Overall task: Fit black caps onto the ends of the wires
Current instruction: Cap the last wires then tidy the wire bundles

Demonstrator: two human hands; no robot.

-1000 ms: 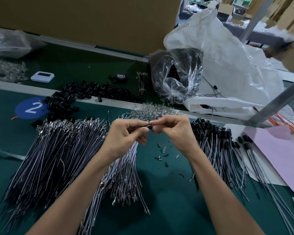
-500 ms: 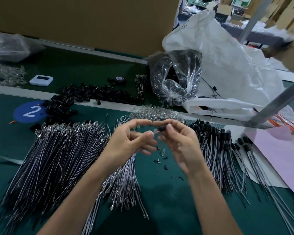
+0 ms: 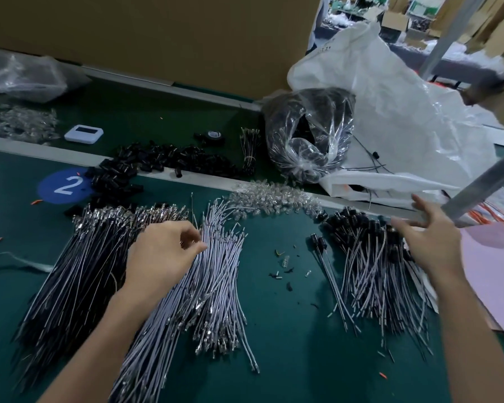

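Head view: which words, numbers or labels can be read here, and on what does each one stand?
"2": white, on the blue round sticker.
White sack: small dark print near its top, too blurred to read.
Tape roll: label too small to read.

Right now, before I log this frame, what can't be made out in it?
- Head view: whether the left hand pinches a wire from the grey wire bundle; its curled fingers hide the tips.
- Right hand: motion-blurred; contact with the capped wires unclear.
- Clear bag: glare hides its contents.
- Scraps on the mat: too small to identify.
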